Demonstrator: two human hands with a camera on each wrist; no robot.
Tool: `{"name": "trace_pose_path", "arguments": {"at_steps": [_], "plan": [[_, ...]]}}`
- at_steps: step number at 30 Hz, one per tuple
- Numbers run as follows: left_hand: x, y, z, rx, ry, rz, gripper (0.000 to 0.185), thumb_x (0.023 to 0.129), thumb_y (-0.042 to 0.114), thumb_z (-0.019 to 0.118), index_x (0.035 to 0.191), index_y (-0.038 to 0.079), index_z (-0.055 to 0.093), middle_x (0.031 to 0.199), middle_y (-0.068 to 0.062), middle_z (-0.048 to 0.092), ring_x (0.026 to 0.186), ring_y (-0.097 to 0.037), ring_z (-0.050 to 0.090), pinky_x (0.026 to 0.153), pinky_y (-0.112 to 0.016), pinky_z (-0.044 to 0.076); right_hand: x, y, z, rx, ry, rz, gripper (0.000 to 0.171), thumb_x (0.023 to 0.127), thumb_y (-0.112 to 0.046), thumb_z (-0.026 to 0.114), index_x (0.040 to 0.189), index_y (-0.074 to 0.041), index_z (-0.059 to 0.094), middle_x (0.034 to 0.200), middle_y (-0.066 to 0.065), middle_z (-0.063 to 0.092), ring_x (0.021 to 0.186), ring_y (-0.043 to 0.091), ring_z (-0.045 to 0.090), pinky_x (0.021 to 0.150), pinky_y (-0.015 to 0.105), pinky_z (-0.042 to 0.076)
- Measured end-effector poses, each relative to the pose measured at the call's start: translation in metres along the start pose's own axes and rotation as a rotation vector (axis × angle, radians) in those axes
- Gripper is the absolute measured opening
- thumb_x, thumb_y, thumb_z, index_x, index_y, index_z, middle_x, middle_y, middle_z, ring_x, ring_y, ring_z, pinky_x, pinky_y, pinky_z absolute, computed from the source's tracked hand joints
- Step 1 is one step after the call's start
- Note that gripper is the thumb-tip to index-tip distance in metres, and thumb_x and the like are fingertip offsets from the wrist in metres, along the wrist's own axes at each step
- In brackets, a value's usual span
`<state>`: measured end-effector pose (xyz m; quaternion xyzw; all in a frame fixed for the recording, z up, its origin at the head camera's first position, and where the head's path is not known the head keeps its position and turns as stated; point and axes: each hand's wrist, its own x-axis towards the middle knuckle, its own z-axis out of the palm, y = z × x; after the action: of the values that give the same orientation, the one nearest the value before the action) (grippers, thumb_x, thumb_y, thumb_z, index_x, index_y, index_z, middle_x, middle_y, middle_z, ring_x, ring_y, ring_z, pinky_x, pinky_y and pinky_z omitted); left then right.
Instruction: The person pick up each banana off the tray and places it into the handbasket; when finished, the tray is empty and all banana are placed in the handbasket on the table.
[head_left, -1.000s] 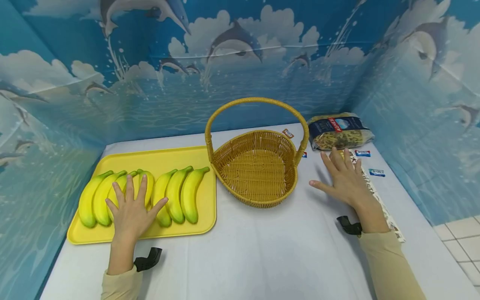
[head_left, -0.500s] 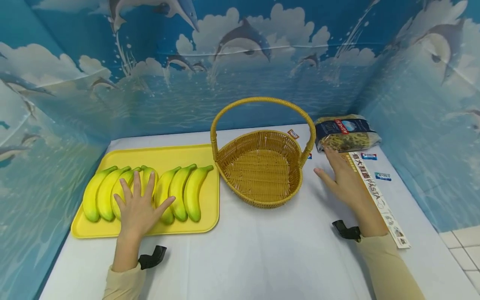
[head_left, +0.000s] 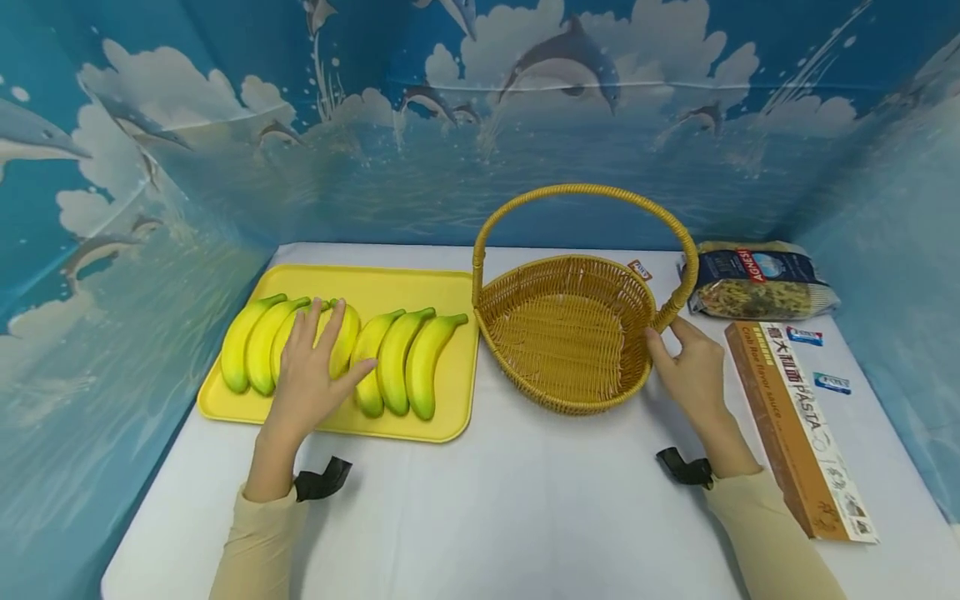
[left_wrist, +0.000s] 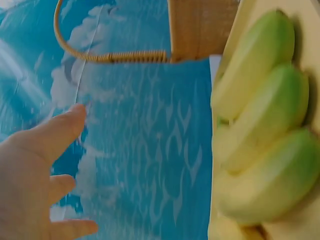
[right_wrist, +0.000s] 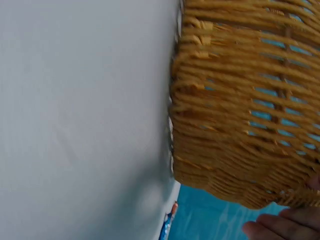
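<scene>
A heart-shaped wicker basket (head_left: pixel 562 333) with a tall arched handle stands in the middle of the table. At its right side my right hand (head_left: pixel 692 362) grips the rim by the foot of the handle, thumb on the near side and fingers behind. In the right wrist view, the woven wall (right_wrist: pixel 240 110) fills the right half, with fingertips (right_wrist: pixel 280 227) at the lower right. My left hand (head_left: pixel 307 375) is spread over several yellow-green bananas (head_left: pixel 427 367) lying side by side on a yellow tray (head_left: pixel 367 282). It holds nothing, and it partly covers the middle bananas.
Right of the basket lie a bag of pasta (head_left: pixel 757 279) and a long brown pasta box (head_left: pixel 795 433). Small wrapped packets (head_left: pixel 832 383) lie beyond the box, and another packet (head_left: pixel 640 269) is behind the basket. A dolphin-printed curtain (head_left: pixel 375 183) encloses the table.
The head view has shifted, moving the scene rightward. My right hand has gone from beside the pasta box to the basket's right rim and taken hold. My left hand stays over the bananas.
</scene>
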<state>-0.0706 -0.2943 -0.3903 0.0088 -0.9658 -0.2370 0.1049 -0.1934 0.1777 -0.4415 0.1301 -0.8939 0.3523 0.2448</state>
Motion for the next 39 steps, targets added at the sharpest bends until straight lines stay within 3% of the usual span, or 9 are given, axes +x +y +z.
{"name": "trace_pose_path", "arguments": {"at_steps": [4,8,13,17,27,34,39], "plan": [[0.004,-0.027,-0.017,-0.121,0.154,-0.038,0.076,0.093,0.039,0.064,0.157,0.019,0.025,0.161,-0.020,0.019,0.146,-0.047,0.015,0.109,-0.073,0.015,-0.001,0.004,0.003,-0.025,0.045,-0.025,0.029,0.089,-0.012,0.061,0.100,0.014,0.068,0.094,0.033,0.069,0.083,0.050,0.065,0.069,0.060,0.050],[0.002,-0.059,-0.036,-0.193,0.342,-0.139,0.066,0.095,0.029,0.062,0.154,0.017,0.034,0.156,-0.021,0.032,0.143,-0.044,0.026,0.112,-0.068,0.017,-0.001,0.005,0.007,-0.035,0.055,-0.040,0.031,0.089,-0.012,0.060,0.100,0.016,0.067,0.095,0.035,0.068,0.079,0.051,0.065,0.065,0.059,0.050],[0.000,-0.088,-0.047,-0.305,0.457,-0.319,0.058,0.098,0.030,0.056,0.152,0.020,0.037,0.154,-0.010,0.038,0.139,-0.034,0.036,0.112,-0.056,0.029,-0.003,0.004,0.009,-0.040,0.064,-0.057,0.032,0.089,-0.010,0.060,0.101,0.018,0.066,0.098,0.037,0.066,0.082,0.053,0.065,0.067,0.061,0.050],[0.000,-0.105,-0.046,-0.340,0.508,-0.395,0.056,0.098,0.030,0.055,0.151,0.017,0.039,0.151,-0.007,0.042,0.135,-0.031,0.040,0.109,-0.050,0.036,-0.003,0.004,0.009,-0.041,0.070,-0.066,0.031,0.088,-0.010,0.060,0.101,0.018,0.066,0.097,0.036,0.067,0.082,0.052,0.065,0.066,0.060,0.050],[0.005,-0.139,-0.023,-0.389,0.552,-0.563,0.053,0.098,0.031,0.056,0.148,0.018,0.045,0.149,-0.006,0.045,0.135,-0.022,0.042,0.109,-0.039,0.039,-0.003,0.008,0.010,-0.021,0.082,-0.080,0.028,0.088,-0.007,0.060,0.101,0.016,0.067,0.098,0.033,0.068,0.085,0.050,0.066,0.068,0.059,0.050],[0.008,-0.155,-0.009,-0.314,0.437,-0.624,0.056,0.101,0.030,0.049,0.152,0.011,0.036,0.150,-0.017,0.042,0.135,-0.036,0.040,0.111,-0.048,0.034,-0.004,0.011,0.011,0.001,0.098,-0.116,0.024,0.088,-0.005,0.061,0.098,0.015,0.069,0.091,0.031,0.069,0.074,0.046,0.066,0.060,0.056,0.050],[0.009,-0.161,-0.002,-0.270,0.371,-0.640,0.055,0.102,0.028,0.045,0.152,0.008,0.034,0.152,-0.021,0.038,0.140,-0.040,0.032,0.117,-0.051,0.023,-0.005,0.010,0.011,0.012,0.097,-0.110,0.024,0.088,-0.005,0.062,0.100,0.015,0.069,0.095,0.031,0.070,0.079,0.047,0.067,0.064,0.056,0.051]]}}
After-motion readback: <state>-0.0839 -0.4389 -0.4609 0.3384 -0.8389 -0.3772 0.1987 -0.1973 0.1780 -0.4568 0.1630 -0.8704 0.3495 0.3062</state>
